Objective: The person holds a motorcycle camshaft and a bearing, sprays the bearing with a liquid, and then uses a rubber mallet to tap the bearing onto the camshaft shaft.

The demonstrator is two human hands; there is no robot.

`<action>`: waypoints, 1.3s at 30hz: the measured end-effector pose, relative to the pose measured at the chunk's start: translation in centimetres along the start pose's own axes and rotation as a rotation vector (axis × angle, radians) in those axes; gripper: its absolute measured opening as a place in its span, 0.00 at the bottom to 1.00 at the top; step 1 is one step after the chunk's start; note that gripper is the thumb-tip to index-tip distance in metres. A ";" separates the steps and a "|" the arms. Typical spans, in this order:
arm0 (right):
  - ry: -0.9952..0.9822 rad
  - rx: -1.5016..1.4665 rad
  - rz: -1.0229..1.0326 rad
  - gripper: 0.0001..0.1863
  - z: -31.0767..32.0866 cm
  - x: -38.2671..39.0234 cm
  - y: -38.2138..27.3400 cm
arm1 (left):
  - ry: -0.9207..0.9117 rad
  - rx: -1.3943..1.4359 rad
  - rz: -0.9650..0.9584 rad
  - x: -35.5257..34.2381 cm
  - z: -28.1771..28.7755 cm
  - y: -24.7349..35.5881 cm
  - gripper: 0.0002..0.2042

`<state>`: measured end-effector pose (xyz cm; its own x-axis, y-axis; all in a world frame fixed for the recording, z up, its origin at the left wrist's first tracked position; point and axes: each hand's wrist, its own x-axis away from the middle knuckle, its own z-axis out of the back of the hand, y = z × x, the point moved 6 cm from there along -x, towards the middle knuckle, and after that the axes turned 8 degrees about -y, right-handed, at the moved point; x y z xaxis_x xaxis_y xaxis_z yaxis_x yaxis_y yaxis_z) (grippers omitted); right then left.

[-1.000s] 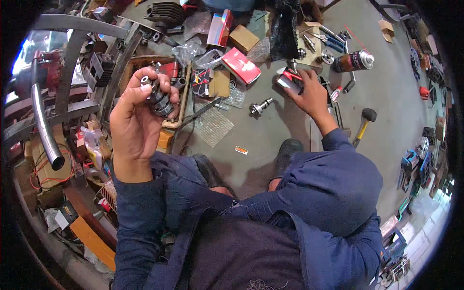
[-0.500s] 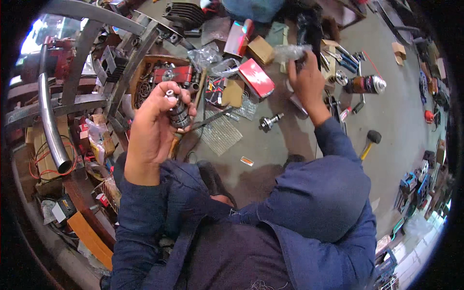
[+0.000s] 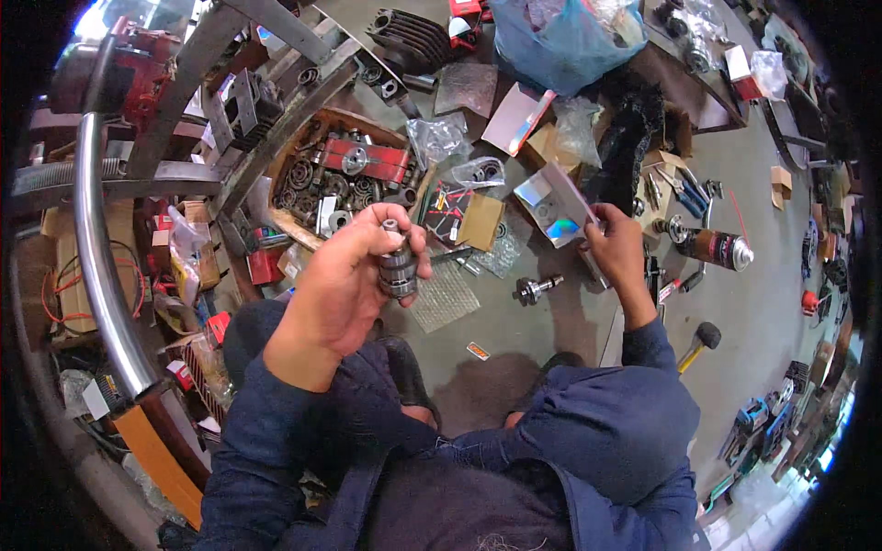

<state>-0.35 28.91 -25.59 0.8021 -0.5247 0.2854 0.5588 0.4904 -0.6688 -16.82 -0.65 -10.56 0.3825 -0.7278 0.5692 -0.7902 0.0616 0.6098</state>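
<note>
My left hand point(image 3: 344, 275) is closed around a short, stepped metal shaft point(image 3: 398, 268), held upright above my left knee. My right hand point(image 3: 620, 246) pinches the edge of a small cardboard box point(image 3: 554, 204), whose pale face carries a shiny rainbow-coloured sticker. That box is tilted above the floor. Between my hands, a second metal shaft with a gear-like end point(image 3: 537, 289) lies on the floor. Beyond the held box is a brown carton point(image 3: 551, 147) with a clear plastic bag point(image 3: 579, 129) on it.
A wooden crate of metal parts point(image 3: 317, 184) stands left, beside a metal frame point(image 3: 197, 83). Bubble wrap point(image 3: 441, 296) and a small sticker point(image 3: 478, 351) lie near my feet. At right are a spray can point(image 3: 717, 248), pliers point(image 3: 680, 193) and a mallet point(image 3: 706, 338). A blue bag point(image 3: 565, 41) sits at the back.
My right hand has let go of the clear plastic and now grips a box, tilting it to show its pale side. The left hand still holds the shaft. The whole view has shifted.
</note>
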 end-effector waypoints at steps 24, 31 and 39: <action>0.485 0.063 0.308 0.19 1.5 2.5 -2.9 | 0.113 0.182 -0.074 -1.6 2.4 1.8 0.08; -0.320 -0.063 0.319 0.24 -11.1 2.8 -3.3 | 0.117 0.186 -0.078 -1.5 4.1 2.6 0.07; -0.137 0.166 0.257 0.17 -10.6 1.8 -8.8 | 0.137 0.178 -0.102 0.2 5.5 2.9 0.07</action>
<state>-6.07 16.28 -26.40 0.9359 -0.2758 0.2191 0.3520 0.7069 -0.6135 -21.65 -4.35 -11.73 0.5163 -0.6237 0.5869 -0.8115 -0.1371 0.5681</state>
